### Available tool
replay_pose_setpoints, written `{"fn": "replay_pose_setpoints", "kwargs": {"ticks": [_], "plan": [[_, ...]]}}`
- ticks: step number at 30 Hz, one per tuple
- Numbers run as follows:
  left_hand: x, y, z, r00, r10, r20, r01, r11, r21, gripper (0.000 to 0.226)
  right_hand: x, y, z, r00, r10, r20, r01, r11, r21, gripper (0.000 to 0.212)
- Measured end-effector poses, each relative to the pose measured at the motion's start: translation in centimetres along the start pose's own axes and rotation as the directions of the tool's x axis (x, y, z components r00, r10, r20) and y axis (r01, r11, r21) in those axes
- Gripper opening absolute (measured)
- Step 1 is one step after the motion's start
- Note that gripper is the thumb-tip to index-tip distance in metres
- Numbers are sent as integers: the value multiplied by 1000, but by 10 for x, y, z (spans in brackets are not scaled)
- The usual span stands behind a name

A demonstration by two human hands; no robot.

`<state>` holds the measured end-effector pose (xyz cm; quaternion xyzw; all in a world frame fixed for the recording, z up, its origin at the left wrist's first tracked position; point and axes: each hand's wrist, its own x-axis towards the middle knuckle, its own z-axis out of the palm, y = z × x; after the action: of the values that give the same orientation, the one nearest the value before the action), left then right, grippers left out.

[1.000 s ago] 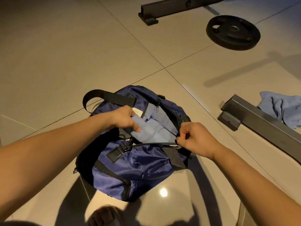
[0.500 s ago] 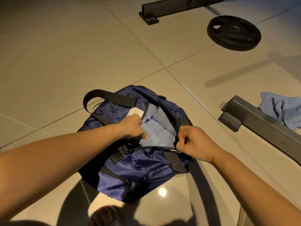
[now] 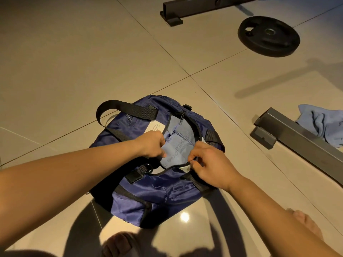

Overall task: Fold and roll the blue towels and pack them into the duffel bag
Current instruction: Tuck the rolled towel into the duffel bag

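Pinching the near zip edge of the open duffel bag (image 3: 154, 193) with the right hand (image 3: 209, 164), gripping the pale blue cloth (image 3: 178, 153) inside with the left hand (image 3: 151, 143).

Both bare forearms reach forward and inward from the lower corners, so the two hands sit near each other, knuckles up. The left hand (image 3: 151, 143) has its wrist straight and its fingers curled under, gripping the edge of the blue towel (image 3: 178, 149), with the thumb tip resting on it. The right hand (image 3: 207, 164) bends slightly at the wrist, thumb and forefinger pinching the rim of the duffel bag (image 3: 148, 193), the other fingers loosely curled.
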<state>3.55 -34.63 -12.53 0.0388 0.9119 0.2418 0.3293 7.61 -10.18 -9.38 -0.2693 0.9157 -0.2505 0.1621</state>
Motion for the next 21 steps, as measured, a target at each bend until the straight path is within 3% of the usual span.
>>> {"fn": "replay_pose_setpoints", "kwargs": {"ticks": [3, 5, 9, 10, 13, 15, 18, 21], "plan": [[-3, 5, 2, 991, 35, -131, -5, 974, 225, 43, 9, -7, 13, 999, -12, -51, 8, 998, -69, 10], [-3, 3, 1, 976, 71, -204, -14, 963, 270, 43, 15, -13, 23, 996, 2, -85, -13, 991, -132, 15], [-5, -6, -5, 975, 53, -216, -36, 996, 82, 27, 21, -22, 40, 988, 64, -142, -102, 954, -283, 43], [-5, -8, -4, 978, 62, -199, -43, 994, 96, 22, 20, -24, 44, 983, 82, -165, -128, 948, -292, 39], [-1, -8, 7, 970, 70, -233, -8, 966, 258, 38, 12, -25, 52, 964, 94, -250, -168, 942, -291, 6], [3, -4, 13, 956, 63, -286, 40, 939, 342, 41, 5, -20, 56, 946, 135, -294, -216, 941, -262, 15], [6, 0, 11, 949, 44, -313, 60, 947, 315, 35, 1, -18, 56, 946, 279, -167, -294, 953, -76, 30], [0, -8, 3, 956, 44, -290, -9, 993, 119, 32, 3, -12, 53, 944, 329, 5, -329, 943, 52, 31]]}}
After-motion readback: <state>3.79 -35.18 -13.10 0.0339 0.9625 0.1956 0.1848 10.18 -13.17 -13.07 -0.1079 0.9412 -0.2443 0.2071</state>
